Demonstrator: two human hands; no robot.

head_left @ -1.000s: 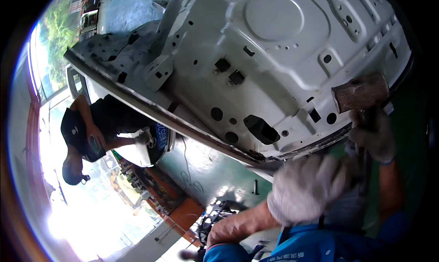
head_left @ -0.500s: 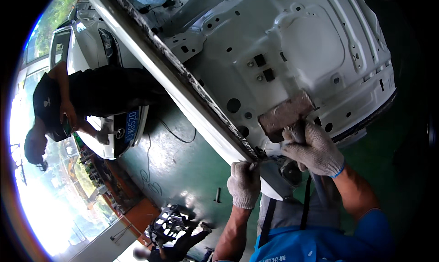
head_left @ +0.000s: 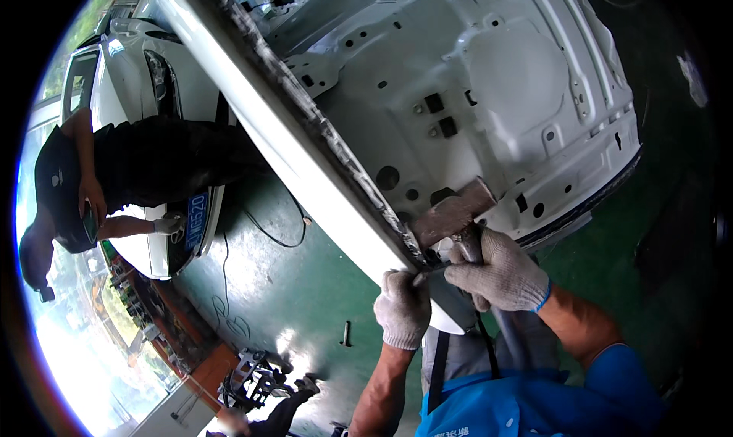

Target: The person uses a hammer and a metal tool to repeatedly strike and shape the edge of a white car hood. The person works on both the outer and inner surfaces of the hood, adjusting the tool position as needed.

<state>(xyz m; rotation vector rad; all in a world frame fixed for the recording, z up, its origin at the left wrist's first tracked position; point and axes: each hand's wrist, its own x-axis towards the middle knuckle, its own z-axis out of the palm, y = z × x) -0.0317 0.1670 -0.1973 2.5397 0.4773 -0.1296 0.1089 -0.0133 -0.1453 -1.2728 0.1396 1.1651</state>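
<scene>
- plainly, the white stamped car-body panel was the broadest thing, shallowly dished, with round holes and two square dark openings in its face; a smooth white rail bordered it on the left.
- an orange-brown workbench stood near the bright windows, with a row of small items along it, too blurred to name.
- the sledgehammer, rusty brown at its head, was over the panel's near corner; whether the head touched metal i could not tell.
- the gloved right hand had its fingers closed round the handle just below that head, and the rest of the shaft ran down past the palm.
- the gloved left hand was curled into a fist at the rail's near end, left of the sledgehammer; a thin dark piece showed at its top, but i could not tell whether the fingers gripped it.
- a co-worker in dark clothes bent over a white car, one gloved hand at its front.
- on the green floor lay a small hammer-shaped tool, well apart from both hands.
</scene>
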